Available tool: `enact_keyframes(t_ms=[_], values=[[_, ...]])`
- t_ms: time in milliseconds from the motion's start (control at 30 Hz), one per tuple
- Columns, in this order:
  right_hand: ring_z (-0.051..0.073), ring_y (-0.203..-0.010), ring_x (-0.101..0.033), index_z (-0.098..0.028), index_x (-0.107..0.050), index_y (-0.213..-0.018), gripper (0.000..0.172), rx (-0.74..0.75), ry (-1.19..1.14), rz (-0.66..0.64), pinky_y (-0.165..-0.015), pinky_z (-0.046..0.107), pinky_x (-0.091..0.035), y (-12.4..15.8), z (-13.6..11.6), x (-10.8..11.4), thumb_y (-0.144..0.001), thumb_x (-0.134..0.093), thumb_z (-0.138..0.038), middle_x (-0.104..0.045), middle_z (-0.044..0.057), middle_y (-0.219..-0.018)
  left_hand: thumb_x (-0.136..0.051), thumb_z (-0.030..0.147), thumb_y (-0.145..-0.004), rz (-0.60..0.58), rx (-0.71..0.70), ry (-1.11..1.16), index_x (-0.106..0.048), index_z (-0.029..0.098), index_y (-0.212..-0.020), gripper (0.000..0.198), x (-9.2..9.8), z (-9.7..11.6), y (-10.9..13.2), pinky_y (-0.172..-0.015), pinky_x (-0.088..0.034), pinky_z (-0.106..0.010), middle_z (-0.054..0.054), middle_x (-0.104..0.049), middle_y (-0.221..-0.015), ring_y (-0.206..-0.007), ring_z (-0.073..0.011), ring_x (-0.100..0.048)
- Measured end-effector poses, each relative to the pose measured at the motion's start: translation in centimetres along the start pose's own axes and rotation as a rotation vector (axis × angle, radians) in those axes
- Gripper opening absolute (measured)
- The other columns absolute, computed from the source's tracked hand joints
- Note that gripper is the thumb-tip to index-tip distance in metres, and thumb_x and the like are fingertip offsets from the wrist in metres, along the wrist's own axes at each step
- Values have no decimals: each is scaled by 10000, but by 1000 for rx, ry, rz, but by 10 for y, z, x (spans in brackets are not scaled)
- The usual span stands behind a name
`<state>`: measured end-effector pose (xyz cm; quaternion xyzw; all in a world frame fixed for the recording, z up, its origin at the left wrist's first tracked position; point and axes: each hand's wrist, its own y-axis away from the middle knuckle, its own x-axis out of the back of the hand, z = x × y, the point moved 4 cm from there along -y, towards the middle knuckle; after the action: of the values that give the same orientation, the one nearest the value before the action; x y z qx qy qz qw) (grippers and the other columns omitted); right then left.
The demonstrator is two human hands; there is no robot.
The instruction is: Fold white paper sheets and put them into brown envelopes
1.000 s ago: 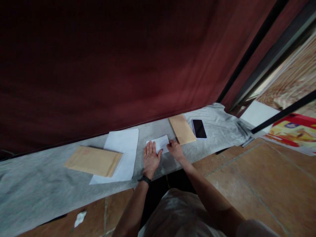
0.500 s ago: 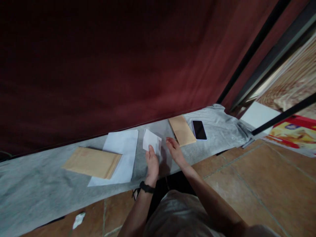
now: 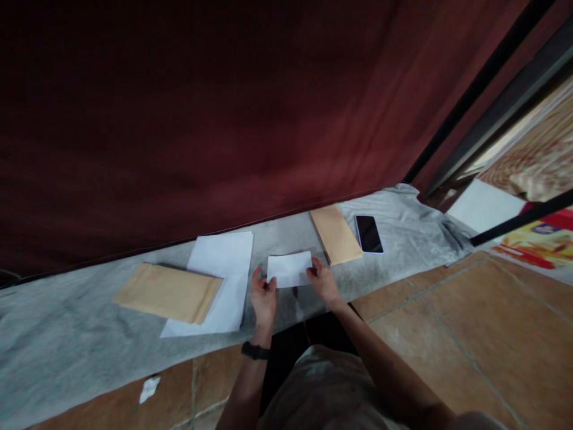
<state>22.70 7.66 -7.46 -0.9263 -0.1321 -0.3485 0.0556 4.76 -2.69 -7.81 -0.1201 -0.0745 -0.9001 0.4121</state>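
A folded sheet of white paper (image 3: pixel 290 270) is held level between my two hands, over the grey cloth. My left hand (image 3: pixel 264 298) pinches its left edge with thumb and fingers. At its right edge, my right hand (image 3: pixel 324 280) is closed on the paper too. To the right lie brown envelopes (image 3: pixel 336 234), close by my right fingers. On the left, white sheets (image 3: pixel 224 257) rest flat with a stack of brown envelopes (image 3: pixel 165 292) partly on top of them.
A phone (image 3: pixel 369 234) lies right of the envelopes on the grey cloth (image 3: pixel 80 334). A dark red curtain (image 3: pixel 224 137) hangs behind. A black pole (image 3: pixel 483 89) rises at the right, near a red and yellow box (image 3: pixel 537 239). A white scrap (image 3: pixel 149 388) is on the tiled floor.
My right hand has come to the paper and taken its right edge. The paper has turned from tilted in my left hand to level and wide between both hands.
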Motion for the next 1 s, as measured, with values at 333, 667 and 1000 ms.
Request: enact_keyframes(t_ms=[333, 667, 1000], values=[[298, -1419, -428, -159, -485, -1486, 481, 395, 434, -51, -1167, 459, -346, 16, -30, -5, -1041, -422, -333, -460, 139, -1558, -518, 325, -965, -97, -62, -827, -480, 199, -1475, 527, 0, 32, 13, -654, -509, -331, -93, -771, -907, -706, -252, -708], [301, -1501, -322, -179, -422, -1540, 541, 461, 506, -83, -1206, 496, -261, 24, -23, -18, -1028, -457, -350, -342, 148, -1627, -350, 324, -1036, -193, -593, -939, -481, 153, -1481, 495, -24, 43, 24, -1153, -379, -493, -156, -534, -1492, -1414, -301, -456], [292, -1498, -331, -199, -395, -1555, 564, 429, 504, -68, -1215, 491, -248, 22, -20, -23, -1032, -442, -404, -347, 136, -1627, -315, 391, -1043, -258, -576, -1037, -311, 75, -1570, 613, -22, 17, 11, -1240, -247, -493, -175, -349, -1618, -1534, -273, -261]])
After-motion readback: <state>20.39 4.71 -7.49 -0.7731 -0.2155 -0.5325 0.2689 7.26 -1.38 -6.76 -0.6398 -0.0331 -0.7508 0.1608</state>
